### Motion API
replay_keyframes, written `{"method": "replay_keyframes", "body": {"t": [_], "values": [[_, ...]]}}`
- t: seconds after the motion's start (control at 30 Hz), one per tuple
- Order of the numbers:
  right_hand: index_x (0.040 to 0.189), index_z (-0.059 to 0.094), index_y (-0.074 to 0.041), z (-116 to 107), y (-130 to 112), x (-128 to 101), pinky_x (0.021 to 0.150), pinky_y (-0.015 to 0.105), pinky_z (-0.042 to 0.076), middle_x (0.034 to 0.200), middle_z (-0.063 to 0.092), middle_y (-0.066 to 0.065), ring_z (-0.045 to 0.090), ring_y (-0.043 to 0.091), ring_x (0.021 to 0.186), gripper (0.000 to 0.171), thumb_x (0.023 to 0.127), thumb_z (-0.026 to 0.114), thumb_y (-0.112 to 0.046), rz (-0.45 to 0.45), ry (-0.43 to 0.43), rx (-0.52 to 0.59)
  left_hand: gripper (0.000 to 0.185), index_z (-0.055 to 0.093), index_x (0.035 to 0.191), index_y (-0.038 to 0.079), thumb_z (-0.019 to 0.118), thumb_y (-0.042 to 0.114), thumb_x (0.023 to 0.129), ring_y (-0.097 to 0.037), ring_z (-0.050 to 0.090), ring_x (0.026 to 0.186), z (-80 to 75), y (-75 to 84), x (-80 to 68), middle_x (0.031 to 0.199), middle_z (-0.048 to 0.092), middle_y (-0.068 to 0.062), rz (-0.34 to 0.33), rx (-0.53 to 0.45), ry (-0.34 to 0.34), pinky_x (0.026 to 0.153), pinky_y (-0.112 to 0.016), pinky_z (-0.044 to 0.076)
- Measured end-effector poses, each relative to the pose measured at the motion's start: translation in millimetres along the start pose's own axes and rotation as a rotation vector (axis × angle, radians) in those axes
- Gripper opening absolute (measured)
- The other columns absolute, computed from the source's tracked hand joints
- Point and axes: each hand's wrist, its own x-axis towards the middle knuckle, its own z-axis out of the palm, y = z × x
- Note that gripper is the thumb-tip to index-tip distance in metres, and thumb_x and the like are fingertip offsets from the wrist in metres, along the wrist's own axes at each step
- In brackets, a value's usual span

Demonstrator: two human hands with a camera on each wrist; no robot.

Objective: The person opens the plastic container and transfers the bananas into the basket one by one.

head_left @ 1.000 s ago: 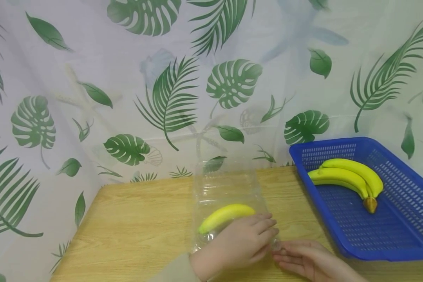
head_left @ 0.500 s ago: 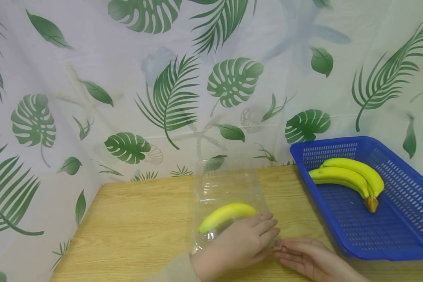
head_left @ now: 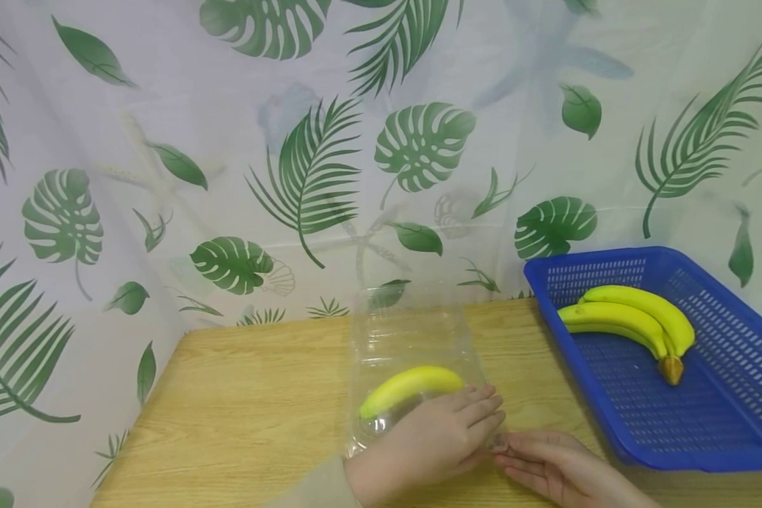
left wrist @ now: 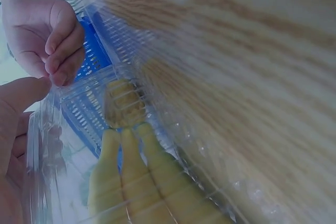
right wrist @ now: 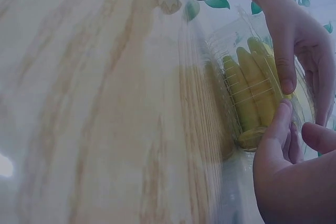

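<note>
The clear plastic box is honestly hard to make out from the head view, mostly just glints and faint ridges against the desk, with its open lid standing up at the far side. The near edge of it is hidden under the left hand, and both forearms are cut off at the bottom of the frame.

Inside the box there's one banana lying just beyond the left fingers. Its long axis runs slantwise, the near-left tip lower and the other end pointing up toward the right (that end is tucked behind the fingertips, so I can't see it). Through the ridged plastic the left wrist view makes it look like several strips, but it's a single fruit.

The left hand lies over the front of the box with fingers fairly straight and close together, thumb side pressed on the plastic. The right hand rests low on the desk just right of it, fingers gently curled with the tips touching the box's front right corner; whether they actually pinch the rim I can't tell for sure.

Well off to the right of both hands sits one blue basket holding a bunch of bananas, two of them plain, maybe a third underneath.
</note>
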Motion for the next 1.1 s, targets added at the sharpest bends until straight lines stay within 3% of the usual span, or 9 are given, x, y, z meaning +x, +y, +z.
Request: {"method": "replay_keyframes", "body": {"t": [0.47, 0.77, 1.1], "values": [[0.127, 0.074, -0.011, -4.0, 1.1, 2.7, 0.112, 0.025, 0.055, 0.131, 0.075, 0.001, 0.071, 0.009, 0.124, 0.037, 0.116, 0.039, -0.009, -0.002, -0.063, 0.027, 0.044, 0.070, 0.138, 0.017, 0.063, 0.043, 0.104, -0.013, 0.062, 0.140, 5.1, -0.8, 0.1, 0.145, 0.069, 0.002, 0.037, 0.082, 0.054, 0.124, -0.025, 0.044], [0.125, 0.075, -0.012, -4.4, 2.3, 4.3, 0.112, 0.025, 0.056, 0.129, 0.076, 0.001, 0.071, 0.009, 0.122, 0.033, 0.115, 0.043, -0.010, 0.004, -0.024, 0.026, 0.042, 0.074, 0.133, 0.019, 0.068, 0.045, 0.101, -0.012, 0.064, 0.137, 2.6, 0.2, 1.6, 0.139, 0.072, 0.004, 0.024, 0.091, 0.062, 0.122, -0.024, 0.045], [0.125, 0.074, -0.011, -2.1, 2.3, 3.3, 0.111, 0.027, 0.057, 0.128, 0.076, 0.001, 0.072, 0.009, 0.121, 0.033, 0.115, 0.042, -0.010, 0.005, 0.008, -0.003, 0.040, 0.072, 0.135, 0.018, 0.060, 0.042, 0.106, -0.013, 0.064, 0.138, -0.8, 1.9, 1.0, 0.142, 0.071, 0.001, 0.050, 0.152, 0.045, 0.122, -0.027, 0.046]]}}
